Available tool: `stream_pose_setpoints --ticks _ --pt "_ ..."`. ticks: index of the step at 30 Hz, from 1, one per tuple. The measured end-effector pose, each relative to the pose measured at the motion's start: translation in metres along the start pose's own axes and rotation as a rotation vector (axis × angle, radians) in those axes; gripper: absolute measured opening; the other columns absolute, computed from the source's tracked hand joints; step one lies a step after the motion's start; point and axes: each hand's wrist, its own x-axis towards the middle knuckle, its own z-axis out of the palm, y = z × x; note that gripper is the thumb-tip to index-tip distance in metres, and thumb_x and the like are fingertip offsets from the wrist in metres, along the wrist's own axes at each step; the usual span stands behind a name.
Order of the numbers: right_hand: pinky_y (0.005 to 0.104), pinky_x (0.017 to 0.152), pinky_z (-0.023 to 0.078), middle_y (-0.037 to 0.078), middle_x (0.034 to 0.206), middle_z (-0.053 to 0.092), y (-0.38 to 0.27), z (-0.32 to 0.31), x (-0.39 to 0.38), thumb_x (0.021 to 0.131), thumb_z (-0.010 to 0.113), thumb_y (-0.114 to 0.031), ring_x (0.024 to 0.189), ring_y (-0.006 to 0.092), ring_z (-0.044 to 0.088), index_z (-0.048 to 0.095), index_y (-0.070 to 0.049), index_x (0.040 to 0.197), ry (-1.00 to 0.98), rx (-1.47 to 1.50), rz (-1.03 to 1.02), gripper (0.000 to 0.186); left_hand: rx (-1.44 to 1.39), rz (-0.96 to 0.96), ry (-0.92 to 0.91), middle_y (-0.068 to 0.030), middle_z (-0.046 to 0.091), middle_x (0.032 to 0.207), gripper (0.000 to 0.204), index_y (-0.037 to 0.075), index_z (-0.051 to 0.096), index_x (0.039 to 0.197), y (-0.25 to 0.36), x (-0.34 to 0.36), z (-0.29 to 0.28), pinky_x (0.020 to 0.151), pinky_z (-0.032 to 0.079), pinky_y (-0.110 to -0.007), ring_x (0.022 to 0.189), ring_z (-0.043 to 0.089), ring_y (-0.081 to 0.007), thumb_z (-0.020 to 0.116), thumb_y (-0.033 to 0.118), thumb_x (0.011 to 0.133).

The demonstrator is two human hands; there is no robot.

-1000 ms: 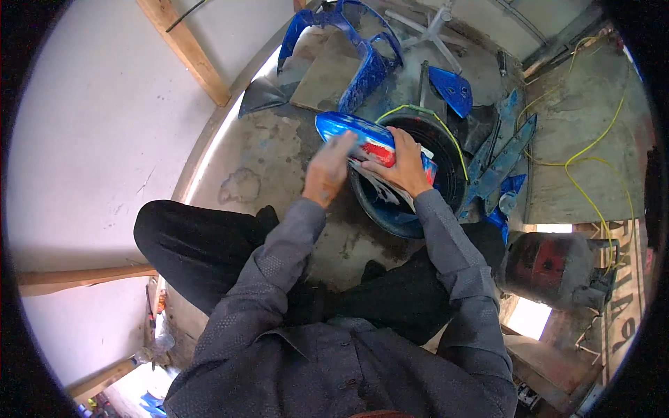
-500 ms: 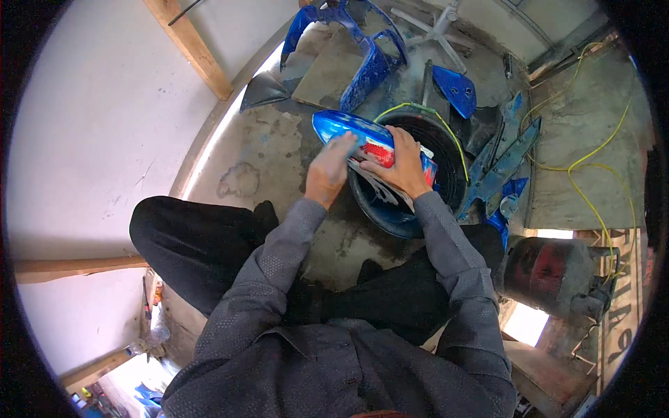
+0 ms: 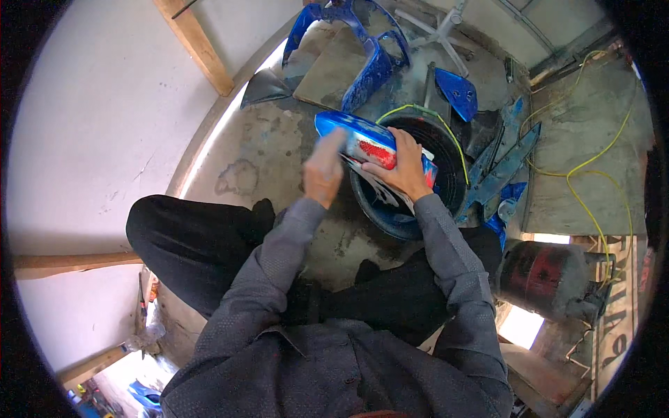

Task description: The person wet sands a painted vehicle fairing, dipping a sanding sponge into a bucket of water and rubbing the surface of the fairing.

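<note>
A glossy blue, white and red plastic body panel (image 3: 375, 150) lies slantwise over a round black tub (image 3: 451, 139). My right hand (image 3: 405, 166) clasps its right part, thumb on the near side and fingers across the top. At the panel's left end is my left hand (image 3: 324, 171), its fingers against or just over the blue surface. Motion smears those fingers, so whether anything is in them is hidden. Pale, whitish streaks show on the panel's underside, which hangs over the tub's near rim.
Around the tub lie a blue plastic frame (image 3: 369, 73), a small blue panel (image 3: 456, 93) and long dark blue pieces (image 3: 505, 157). A white stand base (image 3: 440, 35) is behind. On the right are a red-and-black cylinder (image 3: 540, 279) and a yellow cord (image 3: 582, 166). A white wall (image 3: 104, 139) rises left.
My left hand has shifted slightly left and is more blurred, over the panel's left end. My right hand keeps its hold, and the panel stays nearly in place.
</note>
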Motion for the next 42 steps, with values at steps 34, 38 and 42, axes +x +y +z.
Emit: stream_pose_setpoints --ticks 34,38,42 --pt "0.0587 0.113 0.037 0.024 0.147 0.055 0.006 0.007 0.005 0.066 0.088 -0.075 0.138 0.0421 0.051 0.050 -0.001 0.150 0.035 0.013 -0.043 0.118 0.030 -0.042 0.055 -0.0214 0.072 0.126 0.044 0.005 0.070 0.126 -0.018 0.021 -0.009 0.102 0.056 -0.049 0.117 0.069 -0.0419 0.055 -0.010 0.088" --pt "0.0589 0.114 0.036 0.024 0.146 0.055 0.009 0.008 0.000 0.066 0.089 -0.073 0.138 0.0421 0.051 0.050 -0.002 0.150 0.036 0.023 -0.044 0.117 -0.006 0.117 -0.044 -0.0227 0.071 0.125 0.044 0.006 0.068 0.129 -0.006 0.001 0.007 0.104 0.056 -0.046 0.121 0.068 -0.0430 0.055 -0.009 0.089" --pt "0.0586 0.116 0.035 0.024 0.147 0.054 0.008 0.007 0.004 0.066 0.088 -0.074 0.138 0.0424 0.051 0.050 -0.002 0.150 0.037 0.037 -0.042 0.117 -0.030 -0.177 0.025 -0.0197 0.072 0.127 0.047 0.008 0.069 0.130 -0.023 0.028 -0.018 0.105 0.056 -0.045 0.124 0.069 -0.0399 0.059 -0.010 0.088"
